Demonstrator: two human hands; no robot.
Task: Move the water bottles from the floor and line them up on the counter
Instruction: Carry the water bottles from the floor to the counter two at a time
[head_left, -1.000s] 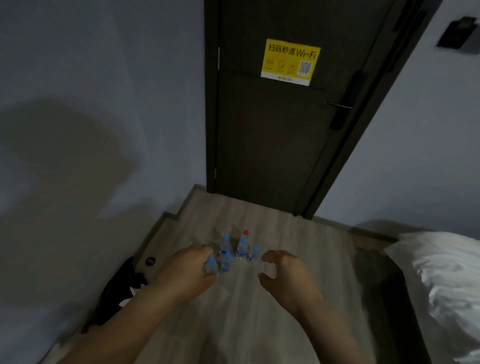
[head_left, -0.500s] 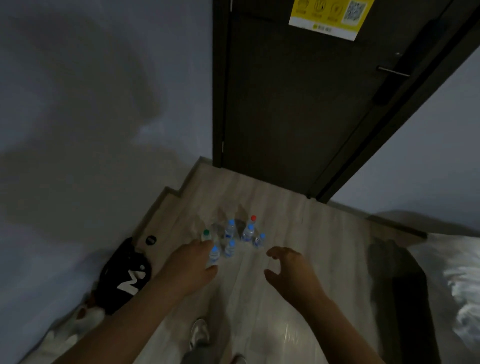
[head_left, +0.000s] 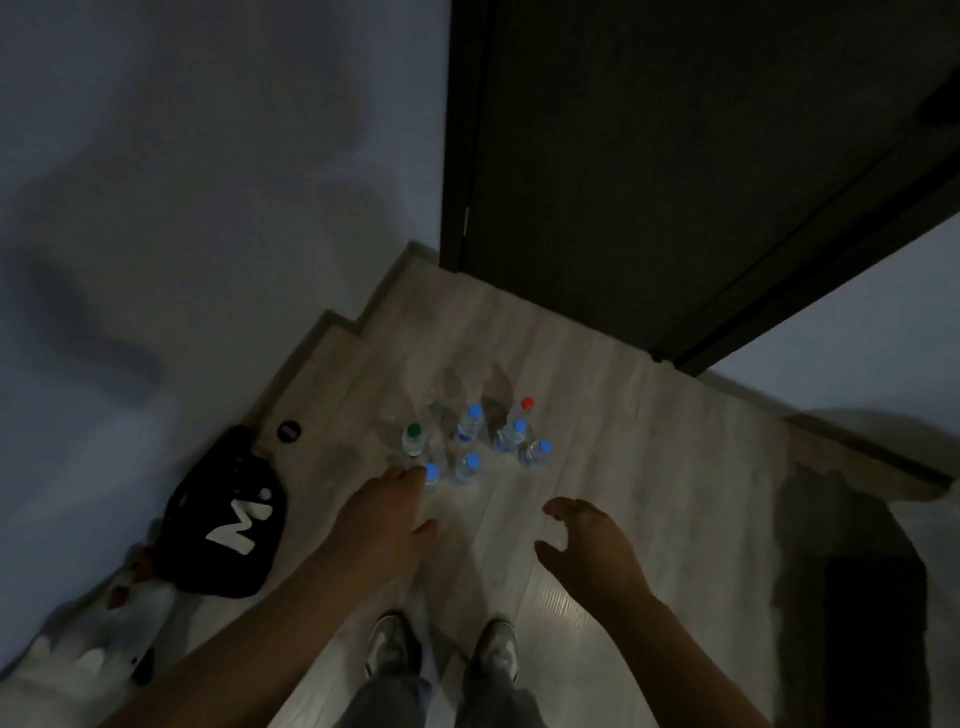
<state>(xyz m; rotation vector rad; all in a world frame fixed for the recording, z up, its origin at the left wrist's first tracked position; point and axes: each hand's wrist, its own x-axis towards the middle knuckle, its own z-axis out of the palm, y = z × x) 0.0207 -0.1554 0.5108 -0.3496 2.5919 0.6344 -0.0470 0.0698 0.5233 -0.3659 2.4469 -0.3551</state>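
Several small clear water bottles (head_left: 471, 461) stand clustered upright on the pale wood floor (head_left: 613, 415). Most have blue caps, one has a green cap (head_left: 414, 431), and one has a red cap (head_left: 528, 404). My left hand (head_left: 384, 519) reaches down over the near-left of the cluster. Its fingertips are right by the nearest blue-capped bottle (head_left: 431, 473), and I see no grip on it. My right hand (head_left: 587, 540) hovers to the right and nearer me, fingers spread and loosely curved, holding nothing. No counter is in view.
A dark door (head_left: 675, 156) stands behind the bottles, with a grey wall (head_left: 182, 208) to the left. A black bag with white lettering (head_left: 228, 514) lies against the wall, and a small black round object (head_left: 289, 431) lies beside it. My shoes (head_left: 395, 649) are just behind my hands.
The view has tilted down, so the door sign has left the frame and my shoes have come in. Both hands stay stretched out over the bottles, the left one nearest them.
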